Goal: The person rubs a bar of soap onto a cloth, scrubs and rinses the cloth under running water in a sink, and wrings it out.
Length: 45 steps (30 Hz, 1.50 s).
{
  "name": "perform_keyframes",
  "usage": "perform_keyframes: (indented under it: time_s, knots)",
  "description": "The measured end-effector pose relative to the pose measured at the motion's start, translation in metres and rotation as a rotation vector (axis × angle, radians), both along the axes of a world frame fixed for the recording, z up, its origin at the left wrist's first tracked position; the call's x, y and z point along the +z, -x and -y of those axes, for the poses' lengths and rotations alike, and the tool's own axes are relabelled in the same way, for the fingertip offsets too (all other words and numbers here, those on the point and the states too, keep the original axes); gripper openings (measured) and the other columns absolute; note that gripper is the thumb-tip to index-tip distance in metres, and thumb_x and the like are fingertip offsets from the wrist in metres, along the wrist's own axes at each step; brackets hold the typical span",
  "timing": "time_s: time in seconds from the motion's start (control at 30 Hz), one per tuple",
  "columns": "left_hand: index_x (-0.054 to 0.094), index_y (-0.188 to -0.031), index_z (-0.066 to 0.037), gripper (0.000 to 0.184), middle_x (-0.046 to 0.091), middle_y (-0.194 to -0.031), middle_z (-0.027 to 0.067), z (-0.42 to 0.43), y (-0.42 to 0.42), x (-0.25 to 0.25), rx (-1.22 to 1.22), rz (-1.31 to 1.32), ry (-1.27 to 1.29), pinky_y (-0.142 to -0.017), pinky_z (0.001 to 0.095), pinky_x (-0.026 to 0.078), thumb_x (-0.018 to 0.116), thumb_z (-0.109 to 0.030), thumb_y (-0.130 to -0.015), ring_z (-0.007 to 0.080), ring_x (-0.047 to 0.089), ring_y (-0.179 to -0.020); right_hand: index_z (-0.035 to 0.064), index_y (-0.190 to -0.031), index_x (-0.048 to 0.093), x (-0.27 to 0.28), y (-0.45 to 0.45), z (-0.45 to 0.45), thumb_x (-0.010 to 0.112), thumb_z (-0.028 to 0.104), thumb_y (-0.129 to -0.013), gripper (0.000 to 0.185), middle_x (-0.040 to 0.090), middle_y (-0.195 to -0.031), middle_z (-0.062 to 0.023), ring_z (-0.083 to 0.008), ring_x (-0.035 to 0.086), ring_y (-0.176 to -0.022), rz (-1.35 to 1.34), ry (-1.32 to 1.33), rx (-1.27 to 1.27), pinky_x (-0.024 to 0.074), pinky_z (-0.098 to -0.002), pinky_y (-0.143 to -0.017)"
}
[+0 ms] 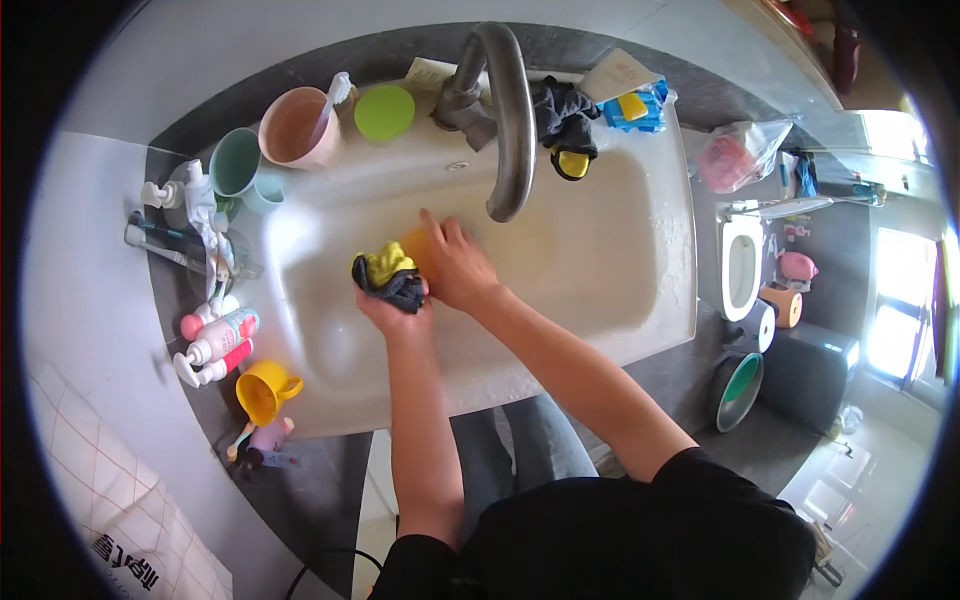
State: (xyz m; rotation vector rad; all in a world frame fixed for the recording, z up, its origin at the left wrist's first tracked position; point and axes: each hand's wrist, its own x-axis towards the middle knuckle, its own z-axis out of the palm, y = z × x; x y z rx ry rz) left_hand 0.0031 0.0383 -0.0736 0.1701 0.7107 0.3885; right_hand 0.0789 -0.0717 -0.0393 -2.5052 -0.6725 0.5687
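Note:
Over the white sink basin (590, 270), my left hand (395, 312) holds a bunched black and yellow cloth (388, 276). My right hand (462, 268) is just to its right, its fingers curled round an orange, rounded thing (420, 252) that looks like soap. This orange thing lies between the two hands, against the cloth, and is partly hidden by my right fingers. Behind the hands rises the metal faucet (510, 130); no water is seen running from it. Another dark cloth with a yellow patch (570, 135) hangs over the basin's back edge.
Pink (285, 130) and green (233, 163) cups stand at the back left, beside a green round thing (384, 112). Bottles (215, 340) and a yellow cup (262, 393) line the left counter. A blue packet (640, 105) lies at the back right. A toilet (740, 262) is farther right.

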Motion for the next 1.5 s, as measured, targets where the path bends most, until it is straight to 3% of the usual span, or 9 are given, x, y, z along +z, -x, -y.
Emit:
perform_keyframes:
  time_s: [0.23,0.5,0.6,0.77,0.87,0.9,1.13,1.37,1.5]
  knots:
    - [0.062,-0.112,-0.017,0.042,0.070,-0.097,0.0058,0.004,-0.013,0.033,0.044,-0.094,-0.091,-0.047,0.0376,0.050,0.045,-0.055,-0.104,0.0256,0.068,-0.071,0.0106,-0.146,0.040,0.007,-0.001,-0.010,0.079,0.029,-0.082,0.077,0.053,-0.132,-0.0214,-0.0456,0.062,-0.120,-0.121,0.187,0.172,0.0570,-0.0517,-0.093]
    - [0.064,-0.114,-0.013,0.035,0.069,-0.101,0.0027,-0.007,-0.014,0.056,-0.092,-0.568,-0.241,-0.067,0.0353,0.050,0.062,-0.045,-0.102,0.0160,0.065,-0.086,0.0101,-0.141,0.044,0.034,-0.014,0.032,0.067,0.028,-0.089,0.061,0.055,-0.128,-0.0230,-0.0454,0.063,-0.108,-0.703,-0.380,-0.497,0.0538,-0.0518,-0.094]
    - [0.066,-0.105,-0.008,0.032,0.068,-0.098,0.0019,0.016,-0.019,0.023,-0.096,-0.397,-0.454,-0.071,0.0334,0.051,0.063,-0.040,-0.103,0.0136,0.065,-0.087,0.0121,-0.141,0.045,0.026,0.012,0.017,0.061,0.033,-0.095,0.053,0.057,-0.122,-0.0223,-0.0434,0.060,-0.109,-0.131,-0.492,-0.200,0.0508,-0.0509,-0.096]
    - [0.067,-0.111,-0.002,0.032,0.069,-0.104,0.0033,0.036,-0.026,0.043,-0.226,-0.539,-0.443,-0.078,0.0317,0.057,0.061,-0.033,-0.105,0.0158,0.069,-0.091,0.0141,-0.143,0.043,0.019,-0.025,0.005,0.042,0.032,-0.112,0.036,0.048,-0.141,-0.0280,-0.0465,0.055,-0.124,-0.706,-0.338,-0.315,0.0448,-0.0495,-0.104]
    - [0.067,-0.108,0.000,0.031,0.070,-0.103,0.0047,0.008,-0.026,0.009,-0.389,-0.586,-1.225,-0.072,0.0333,0.057,0.061,-0.030,-0.104,0.0168,0.069,-0.084,0.0146,-0.147,0.037,0.014,0.031,0.000,0.043,0.032,-0.112,0.040,0.055,-0.135,-0.0286,-0.0461,0.057,-0.124,-0.305,-0.435,-0.365,0.0455,-0.0478,-0.104]
    - [0.070,-0.102,0.004,0.038,0.071,-0.092,0.0086,-0.002,-0.038,0.028,-0.166,-0.392,-0.512,-0.072,0.0354,0.056,0.067,-0.033,-0.100,0.0180,0.068,-0.077,0.0134,-0.150,0.032,0.014,0.041,0.003,0.046,0.029,-0.111,0.045,0.063,-0.124,-0.0281,-0.0452,0.060,-0.122,-0.280,-0.493,-0.333,0.0458,-0.0464,-0.104]
    - [0.067,-0.116,0.008,0.048,0.071,-0.109,0.0118,0.002,-0.035,0.062,-0.437,-0.751,-0.600,-0.084,0.0338,0.054,0.070,-0.037,-0.098,0.0187,0.068,-0.095,0.0076,-0.140,0.052,0.040,-0.023,0.023,0.057,0.024,-0.102,0.041,0.069,-0.109,-0.0221,-0.0333,0.067,-0.104,-0.653,-0.146,-0.215,0.0501,-0.0413,-0.094]
    - [0.057,-0.132,0.005,0.047,0.066,-0.118,0.0107,-0.011,0.015,0.006,-0.352,-0.535,-0.792,-0.088,0.0327,0.053,0.072,-0.022,-0.097,0.0179,0.065,-0.102,0.0036,-0.136,0.060,0.012,-0.001,0.015,0.070,0.022,-0.093,0.048,0.064,-0.112,-0.0169,-0.0323,0.065,-0.103,0.060,-0.243,-0.177,0.0519,-0.0412,-0.092]
    - [0.060,-0.130,0.002,0.034,0.066,-0.118,0.0080,-0.022,0.021,0.044,-0.377,-0.456,-1.064,-0.091,0.0290,0.052,0.068,-0.014,-0.101,0.0152,0.063,-0.106,0.0050,-0.138,0.060,0.039,0.005,0.002,0.073,0.022,-0.090,0.052,0.060,-0.122,-0.0156,-0.0363,0.060,-0.110,-0.113,-0.381,-0.129,0.0510,-0.0441,-0.097]
